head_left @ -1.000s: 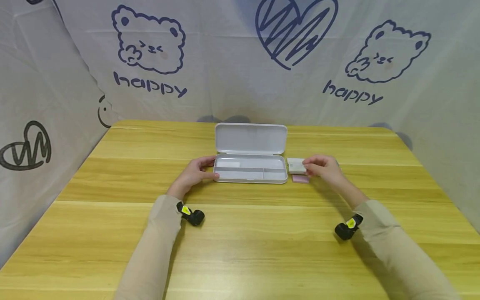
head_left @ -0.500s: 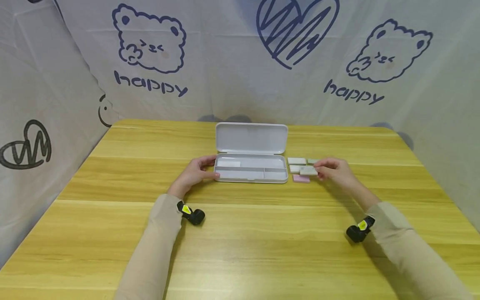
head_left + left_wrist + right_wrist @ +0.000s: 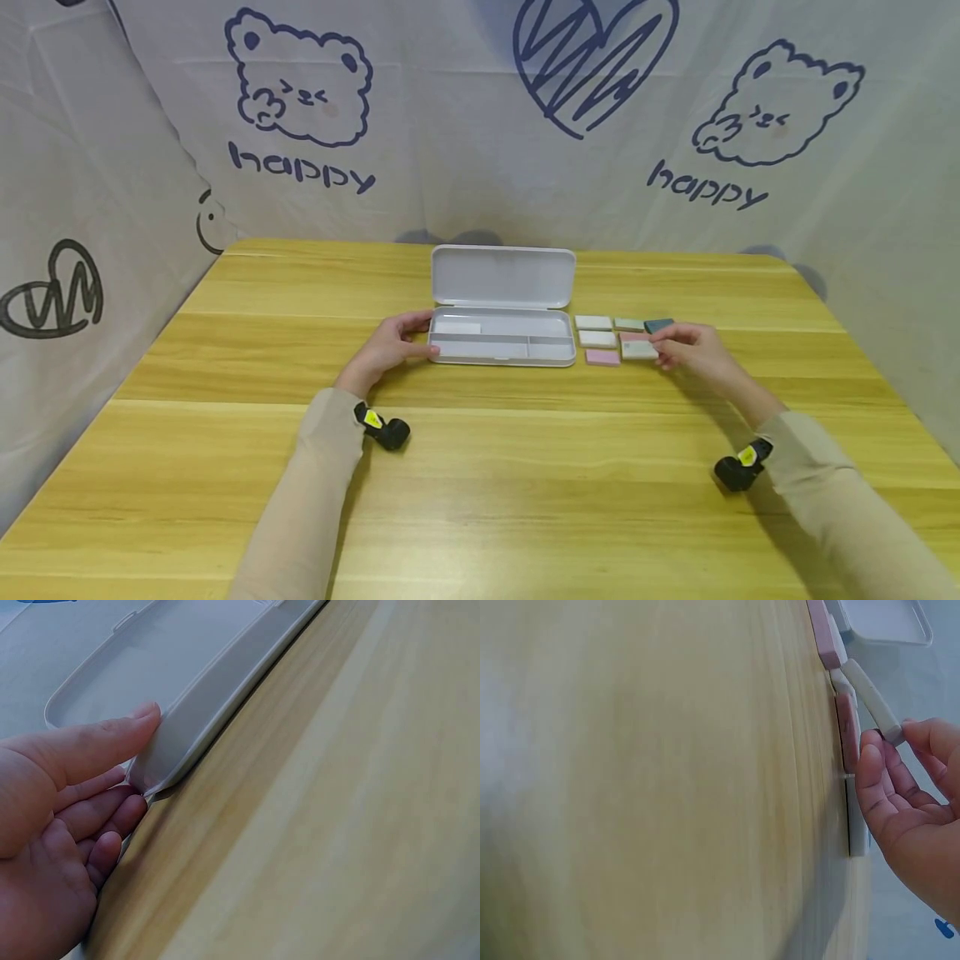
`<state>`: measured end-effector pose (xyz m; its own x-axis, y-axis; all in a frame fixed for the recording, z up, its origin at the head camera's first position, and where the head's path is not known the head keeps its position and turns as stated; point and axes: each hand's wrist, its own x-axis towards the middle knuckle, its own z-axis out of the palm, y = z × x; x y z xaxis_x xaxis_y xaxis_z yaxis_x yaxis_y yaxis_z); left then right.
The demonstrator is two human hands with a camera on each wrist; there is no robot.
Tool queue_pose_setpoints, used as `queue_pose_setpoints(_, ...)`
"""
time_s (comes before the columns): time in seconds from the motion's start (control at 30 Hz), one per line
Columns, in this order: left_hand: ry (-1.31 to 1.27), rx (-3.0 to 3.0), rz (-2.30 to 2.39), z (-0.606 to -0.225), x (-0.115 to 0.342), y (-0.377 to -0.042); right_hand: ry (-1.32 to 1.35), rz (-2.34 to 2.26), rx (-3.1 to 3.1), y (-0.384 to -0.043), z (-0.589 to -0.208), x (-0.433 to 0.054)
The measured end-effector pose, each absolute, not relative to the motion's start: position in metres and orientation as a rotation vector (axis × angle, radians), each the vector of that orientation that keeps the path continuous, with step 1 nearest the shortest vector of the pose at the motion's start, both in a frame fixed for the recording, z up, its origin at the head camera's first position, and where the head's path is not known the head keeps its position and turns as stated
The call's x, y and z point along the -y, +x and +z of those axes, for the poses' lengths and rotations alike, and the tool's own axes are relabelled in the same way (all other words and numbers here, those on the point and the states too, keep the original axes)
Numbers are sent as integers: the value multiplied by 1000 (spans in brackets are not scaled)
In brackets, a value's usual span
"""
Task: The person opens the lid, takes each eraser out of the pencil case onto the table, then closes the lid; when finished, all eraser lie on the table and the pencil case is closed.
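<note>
A white pencil case (image 3: 502, 362) lies with its lid (image 3: 502, 277) raised, and a white eraser (image 3: 457, 328) sits in the left of its back compartment. My left hand (image 3: 384, 354) holds the case's left end, the thumb on its front corner. In the left wrist view the other fingers curl against the case's outer side. My right hand (image 3: 693, 354) pinches a white eraser (image 3: 874, 703) by one end, tilted, over the row of erasers right of the case. A reddish eraser (image 3: 848, 731) lies just below it, partly hidden in the head view.
Beside the case lie two white erasers (image 3: 593, 322), a pink eraser (image 3: 602, 357), a green eraser (image 3: 628, 324) and a dark teal eraser (image 3: 658, 326). A printed white cloth (image 3: 450, 192) hangs behind the wooden table (image 3: 480, 483).
My right hand has moved right and slightly nearer with the white eraser, away from the case and past the pink eraser. More erasers have come into view. My left hand stays put.
</note>
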<state>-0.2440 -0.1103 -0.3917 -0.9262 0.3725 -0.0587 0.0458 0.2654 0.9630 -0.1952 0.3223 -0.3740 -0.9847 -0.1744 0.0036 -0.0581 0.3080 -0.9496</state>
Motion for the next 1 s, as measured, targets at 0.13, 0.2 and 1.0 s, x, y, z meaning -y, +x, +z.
queue_pose_setpoints(0.13,399,-2271,1711,-393,111,-244,-165,-1712,-2460,-195,-374,-326)
queue_pose_setpoints(0.2,409,-2276,1710,-394,111,-245,-156,-1680,-2458,-195,-374,-326)
queue_pose_setpoints(1.0,418,-2274,1714,-394,111,-245,-179,-1417,-2508,-197,-372,-331)
